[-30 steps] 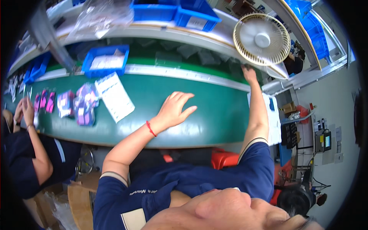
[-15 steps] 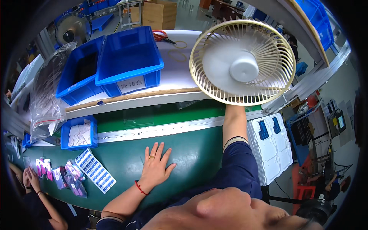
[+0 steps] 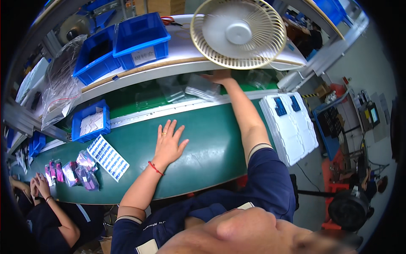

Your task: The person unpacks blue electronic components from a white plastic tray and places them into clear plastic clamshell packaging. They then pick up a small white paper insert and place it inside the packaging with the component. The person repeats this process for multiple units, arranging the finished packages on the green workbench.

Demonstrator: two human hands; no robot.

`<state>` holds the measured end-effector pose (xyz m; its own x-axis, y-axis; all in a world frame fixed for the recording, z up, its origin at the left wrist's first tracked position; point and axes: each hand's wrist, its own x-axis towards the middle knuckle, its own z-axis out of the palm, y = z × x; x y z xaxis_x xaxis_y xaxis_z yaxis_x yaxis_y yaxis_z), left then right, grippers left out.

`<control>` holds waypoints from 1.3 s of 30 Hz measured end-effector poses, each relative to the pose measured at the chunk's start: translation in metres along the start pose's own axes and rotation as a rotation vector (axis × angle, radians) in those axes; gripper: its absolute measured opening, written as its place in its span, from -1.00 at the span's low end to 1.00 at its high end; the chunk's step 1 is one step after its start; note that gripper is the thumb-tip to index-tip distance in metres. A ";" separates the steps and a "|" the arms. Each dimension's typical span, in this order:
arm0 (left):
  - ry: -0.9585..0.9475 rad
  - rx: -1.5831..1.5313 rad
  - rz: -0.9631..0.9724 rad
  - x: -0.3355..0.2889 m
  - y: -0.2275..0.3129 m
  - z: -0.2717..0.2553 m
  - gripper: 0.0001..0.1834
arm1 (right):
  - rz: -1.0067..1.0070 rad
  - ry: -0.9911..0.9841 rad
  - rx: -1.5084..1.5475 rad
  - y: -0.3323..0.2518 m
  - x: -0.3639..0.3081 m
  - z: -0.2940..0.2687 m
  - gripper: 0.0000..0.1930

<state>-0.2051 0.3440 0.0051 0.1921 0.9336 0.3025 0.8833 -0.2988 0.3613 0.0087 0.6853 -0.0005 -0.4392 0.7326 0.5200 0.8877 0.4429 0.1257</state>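
Table (image 3: 207, 158): sheet (image 3: 108, 158) left of left hand (image 3: 168, 144), bagged packets (image 3: 87, 178) left of sheet, bin (image 3: 93, 133) behind; beyond rail (image 3: 139, 115), clear bags (image 3: 203, 88) beside right hand (image 3: 220, 76); shelf bins (image 3: 160, 51) farther back, fan (image 3: 239, 34) to their right; tray stack (image 3: 289, 133) at table's right end

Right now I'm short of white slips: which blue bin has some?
The small bin below the shelf, behind the patterned sheet, holds slips; the two shelf bins show none.

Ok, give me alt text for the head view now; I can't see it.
The person's right hand reaches beneath the white shelf beside thin, clear plastic bags, its grip unclear; their left hand lies palm-down, fingers spread, on the dark-green table, right of a blue-and-white rectangular sheet.
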 end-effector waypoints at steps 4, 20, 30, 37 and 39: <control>0.030 0.001 -0.028 -0.012 -0.009 0.001 -0.48 | 0.118 -0.508 0.403 -0.049 -0.014 -0.059 -0.27; 0.083 -0.013 -0.049 -0.011 -0.007 0.002 -0.51 | 0.753 -0.369 0.154 0.067 -0.052 -0.046 -0.24; 0.149 -0.033 0.020 -0.016 -0.010 0.006 -0.53 | 0.346 -0.304 0.274 0.029 -0.104 -0.050 -0.17; 0.203 -0.066 -0.038 -0.025 -0.021 0.019 -0.57 | 0.198 0.194 0.367 -0.085 -0.164 -0.113 -0.18; 0.193 -0.077 -0.053 -0.026 -0.022 0.018 -0.58 | 0.071 0.221 0.444 -0.139 -0.173 -0.138 -0.14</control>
<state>-0.2220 0.3296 -0.0270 0.0546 0.8952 0.4423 0.8533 -0.2718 0.4449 -0.0199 0.4257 0.0093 -0.2975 0.6633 0.6867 0.7485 0.6086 -0.2635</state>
